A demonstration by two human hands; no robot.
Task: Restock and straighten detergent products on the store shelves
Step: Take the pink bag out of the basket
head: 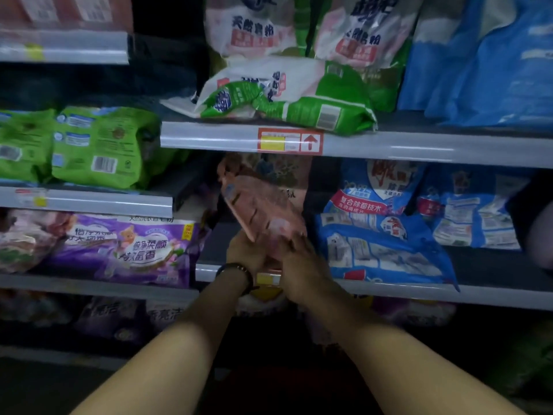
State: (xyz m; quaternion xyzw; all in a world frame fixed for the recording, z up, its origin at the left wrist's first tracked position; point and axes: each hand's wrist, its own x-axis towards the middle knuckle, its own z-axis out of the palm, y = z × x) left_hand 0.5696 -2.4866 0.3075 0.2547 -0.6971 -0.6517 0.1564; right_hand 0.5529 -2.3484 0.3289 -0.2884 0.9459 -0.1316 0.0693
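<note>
hands [270, 251] grip crinkly pink bag [263, 205]

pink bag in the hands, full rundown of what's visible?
The pink bag looks like a soft, glossy plastic pouch, pink with blurred print and a small blue patch near its top. It is tilted, top leaning left, at the mouth of the shelf bay under the red price tag. The left hand and right hand grip its lower end. Blue bags sit to its right.

We are reading "复合除菌技术" on the blue detergent bag [380, 223]. We are making out "天然皂粉" on the white-pink bag [254, 28] above. We are seeing a red arrow pointing up on the shelf price tag [290, 141]. The purple bag [131, 247] print is staying too blurred.
</note>
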